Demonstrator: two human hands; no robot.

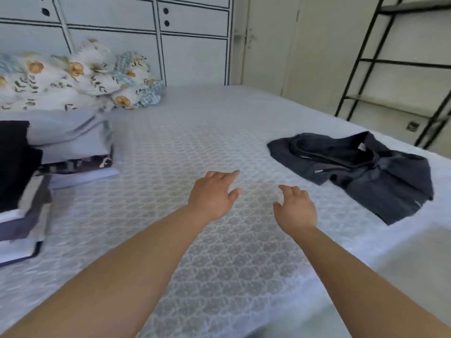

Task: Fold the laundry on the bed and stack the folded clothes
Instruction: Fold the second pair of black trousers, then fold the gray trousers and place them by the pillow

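I judge I am between garments: two stacks sit folded at the bed's (219, 132) left side, and one shirt (353, 172) waits unfolded at the right. My left hand (211, 195) and right hand (295, 208) both hover over the bare patterned cover, fingers loose and spread, grasping nothing.

The next move, as I read it, calls for reaching right and forward to the shirt, taking it by collar or shoulders, and drawing it to the open middle to spread flat.

The shirt is dark grey, crumpled, lying near the right edge, well apart from both hands. Its collar gapes open, showing the darker inside and a pale label; a sleeve or hem trails toward me.

The near stack (19, 191) is topped with black cloth; the far stack (73, 147) with pale blue.
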